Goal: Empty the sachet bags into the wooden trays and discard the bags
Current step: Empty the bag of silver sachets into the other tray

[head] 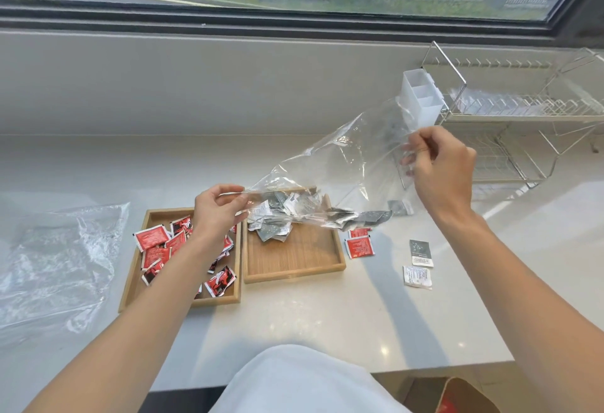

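Observation:
A clear plastic bag point(340, 161) hangs tilted between both hands. My left hand point(217, 208) pinches its low mouth end over the trays, and my right hand point(439, 164) grips its raised far end. Grey and white sachets point(277, 213) spill from the mouth into the right wooden tray point(294, 269); some lie past that tray's right rim. The left wooden tray point(130, 285) holds several red sachets point(152, 239), partly hidden by my left forearm.
An empty clear bag point(55, 265) lies crumpled at the left. Loose red sachets point(359, 244) and grey-white sachets point(420, 262) lie on the white counter, right of the trays. A wire dish rack point(523, 125) with a white cup stands back right. A brown box point(464, 396) sits below the counter edge.

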